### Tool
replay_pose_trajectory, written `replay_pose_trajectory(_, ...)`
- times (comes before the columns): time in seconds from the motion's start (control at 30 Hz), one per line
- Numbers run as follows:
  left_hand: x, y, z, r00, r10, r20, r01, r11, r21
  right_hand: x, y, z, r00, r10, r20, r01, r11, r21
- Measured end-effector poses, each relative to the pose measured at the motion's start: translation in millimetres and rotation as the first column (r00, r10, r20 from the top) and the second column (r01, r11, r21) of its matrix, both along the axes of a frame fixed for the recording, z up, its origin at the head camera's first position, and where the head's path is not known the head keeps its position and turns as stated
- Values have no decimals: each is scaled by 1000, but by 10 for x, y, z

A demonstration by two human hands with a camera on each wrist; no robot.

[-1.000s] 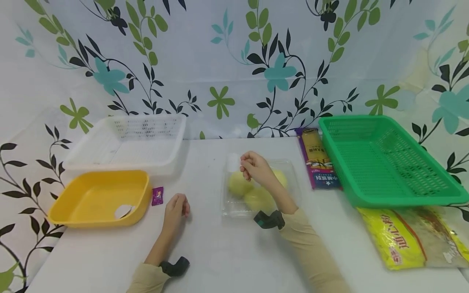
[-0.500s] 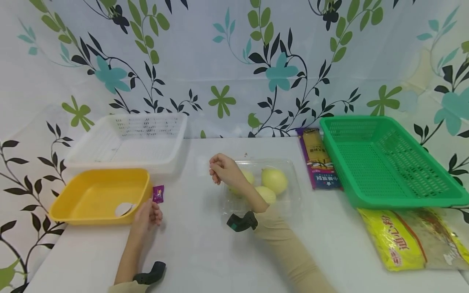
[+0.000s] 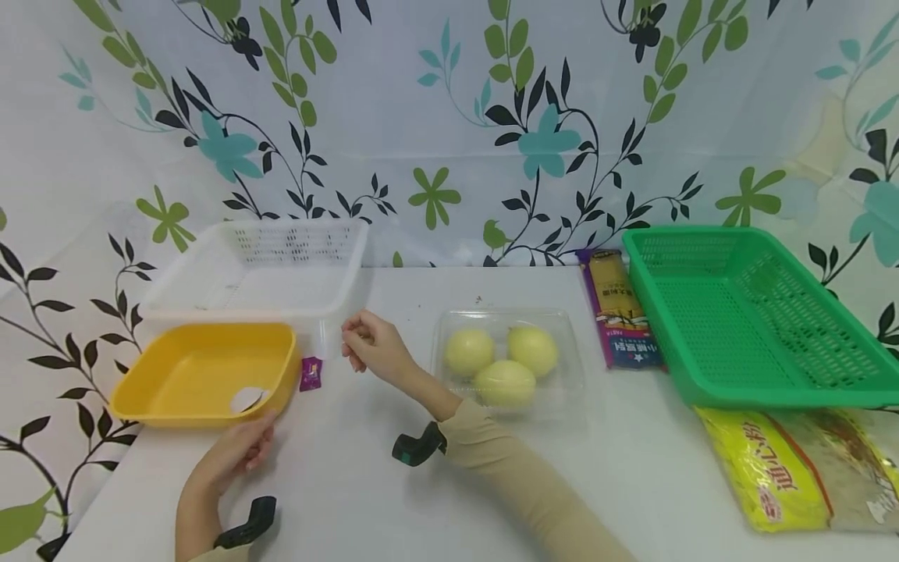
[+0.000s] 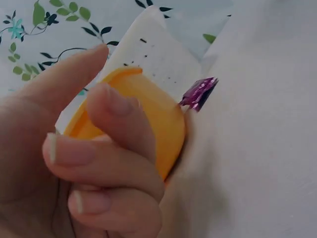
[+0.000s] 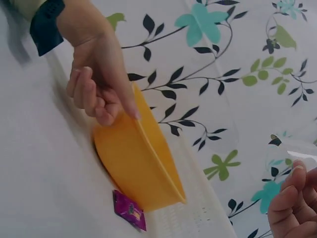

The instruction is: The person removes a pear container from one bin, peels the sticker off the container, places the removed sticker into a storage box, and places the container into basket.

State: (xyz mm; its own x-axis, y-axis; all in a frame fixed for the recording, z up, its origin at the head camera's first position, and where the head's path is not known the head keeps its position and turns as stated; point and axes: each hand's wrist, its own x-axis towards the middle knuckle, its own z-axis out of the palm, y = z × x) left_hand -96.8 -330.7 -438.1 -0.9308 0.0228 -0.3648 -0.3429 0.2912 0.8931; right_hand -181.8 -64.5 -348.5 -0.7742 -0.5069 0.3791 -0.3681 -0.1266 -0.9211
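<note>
2 hands | left hand (image 3: 235,453) grip relaxed, touching shallow yellow tray (image 3: 204,375) | right hand (image 3: 372,349) grip pinching clear film (image 3: 330,336)

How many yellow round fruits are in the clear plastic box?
3: a left one and a right one at the back, and a front one. None seems hidden in the clear plastic box.

In the right wrist view only the fingertips of my right hand (image 5: 293,208) show, cut off by the corner, and the clear film (image 5: 302,151) they pinch is a faint blur. My left hand (image 4: 84,163) fills its wrist view, hiding most of the yellow tray (image 4: 148,114). The print on the purple sachet (image 3: 310,374) is too small to read. The pasta bag (image 3: 801,468) runs off the edge.
</note>
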Motion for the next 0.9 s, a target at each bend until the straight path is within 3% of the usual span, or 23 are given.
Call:
replay_pose_trajectory(0.07, 27, -82, 21, 992, 117, 40, -119, 992, 41, -1, -98, -72, 1000, 9, 18, -9, 1000, 1)
replay_pose_trajectory(0.13, 52, -160, 48, 963, 259, 71, -266, 956, 127, -34, -212, -162, 999, 15, 51, -15, 1000, 14)
replay_pose_trajectory(0.23, 80, -237, 60, 875, 475, 96, -483, 836, 261, -81, -411, -278, 993, 25, 115, -29, 999, 35)
replay_pose_trajectory(0.3, 94, -247, 43, 817, 572, 77, -568, 774, 280, -93, -549, -329, 984, 37, 173, -42, 999, 27)
replay_pose_trajectory(0.43, 82, -198, -5, 718, 694, -53, -680, 716, 156, -58, -798, -351, 944, 29, 330, -13, 999, -51)
replay_pose_trajectory(0.53, 62, -159, -13, 665, 734, -140, -728, 678, 100, -24, -957, -370, 917, 8, 399, 31, 995, -91)
replay_pose_trajectory(0.6, 54, -143, -11, 649, 744, -159, -737, 667, 112, 9, -1033, -405, 910, -15, 415, 58, 994, -89)
replay_pose_trajectory(0.77, 53, -107, -7, 647, 743, -171, -730, 669, 141, 144, -1131, -560, 881, -93, 464, 119, 992, -27)
replay_pose_trajectory(0.9, 49, -64, -15, 631, 750, -198, -739, 659, 140, 183, -1191, -659, 884, -136, 447, 142, 990, 20)
